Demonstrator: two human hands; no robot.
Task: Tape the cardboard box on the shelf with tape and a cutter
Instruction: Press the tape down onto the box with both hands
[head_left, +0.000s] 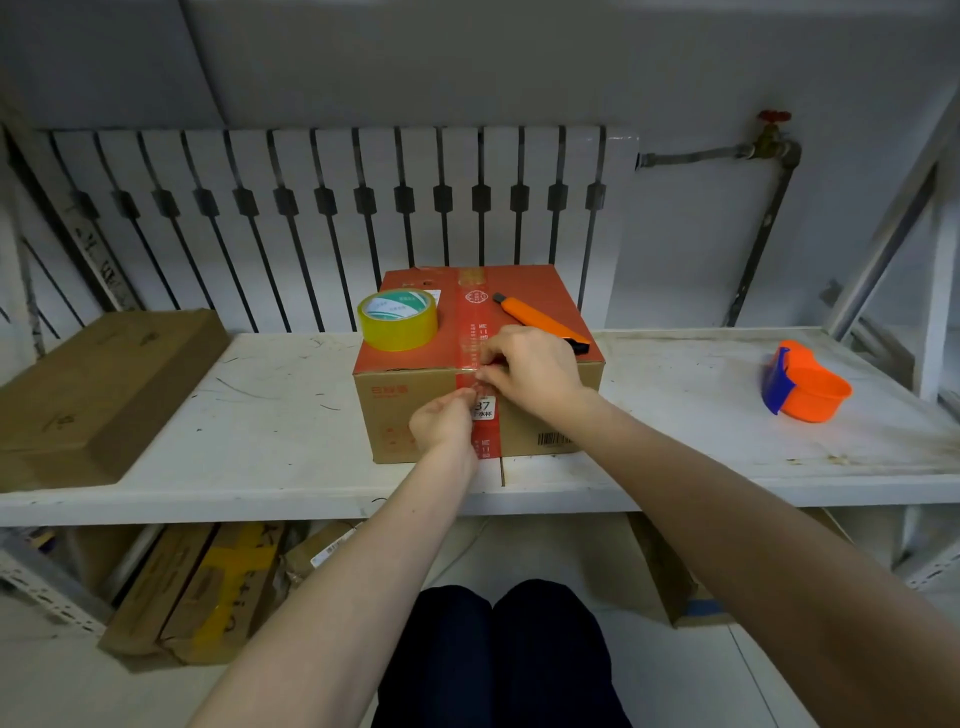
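A cardboard box with a red top stands on the white shelf. A red strip of tape runs along its middle seam and down the front face. On the box top lie a yellow tape roll at the left and an orange cutter at the right. My left hand presses its fingertips on the taped front face. My right hand rests at the box's front top edge, fingertips pinching or pressing a clear piece of tape there.
A flat brown carton lies on the shelf's left. An orange and blue tape dispenser sits at the right. A white radiator and a pipe with a red valve are behind. More cartons lie under the shelf.
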